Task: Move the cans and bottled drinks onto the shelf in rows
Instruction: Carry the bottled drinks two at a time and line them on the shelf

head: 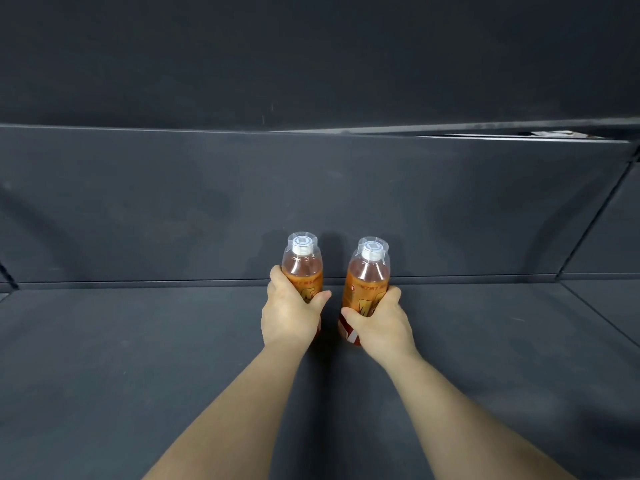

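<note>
Two arms reach forward into a dark grey shelf (pixel 138 358). Each arm ends in a hand that holds one drink.

The left hand (pixel 291 315) is wrapped around the left bottle (pixel 304 271). Its fingers curl round the far side and its thumb presses on the near side. The right hand (pixel 382 322) grips the right bottle (pixel 367 277) the same way, with its thumb across the red and white part of the label.

Both bottles are see-through plastic with orange drink inside and an orange label. Each one has a white cap under a clear plastic wrap: the left cap (pixel 300 244) and the right cap (pixel 373 250). The left bottle stands about straight up. The right bottle leans a little to the right at the top.

The bottles are side by side, near each other but not touching. A dark gap shows between them. They are far back on the shelf, close to the grey back wall (pixel 173 202). The hands hide the bottom of the left bottle, so I cannot tell if it sits on the shelf. The bottom of the right bottle is right down at the shelf, but I cannot tell if it touches.

A grey side wall (pixel 609 230) closes the shelf on the right. Above the back wall there is a small white thing (pixel 550 133) at the top right, too small to make out.
</note>
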A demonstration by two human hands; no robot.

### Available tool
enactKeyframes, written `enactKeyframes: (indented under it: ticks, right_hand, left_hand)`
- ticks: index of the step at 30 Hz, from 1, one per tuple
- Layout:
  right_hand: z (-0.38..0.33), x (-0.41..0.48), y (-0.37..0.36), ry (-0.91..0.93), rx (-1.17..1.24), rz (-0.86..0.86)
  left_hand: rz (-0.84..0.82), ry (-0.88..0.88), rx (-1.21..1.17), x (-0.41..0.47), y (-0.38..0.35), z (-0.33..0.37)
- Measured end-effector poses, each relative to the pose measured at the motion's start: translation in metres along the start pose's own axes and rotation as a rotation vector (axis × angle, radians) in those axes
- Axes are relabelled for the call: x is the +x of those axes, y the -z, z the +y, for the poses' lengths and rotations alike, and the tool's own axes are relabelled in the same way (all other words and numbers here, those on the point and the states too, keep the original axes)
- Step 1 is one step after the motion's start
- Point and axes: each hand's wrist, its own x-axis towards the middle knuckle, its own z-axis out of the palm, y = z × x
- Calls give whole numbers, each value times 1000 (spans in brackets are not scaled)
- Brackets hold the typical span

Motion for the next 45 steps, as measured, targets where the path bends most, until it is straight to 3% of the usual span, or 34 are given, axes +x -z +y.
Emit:
enactKeyframes:
  ticks: [37,45]
  right_hand:
    - [-3,3,-3,-34,-15,27]
    - [-2,-39,11,34,-49,3]
  left_hand:
    - [-30,-5,-47,3,2,1]
    - [-36,-10,-48,-33,18,-2]
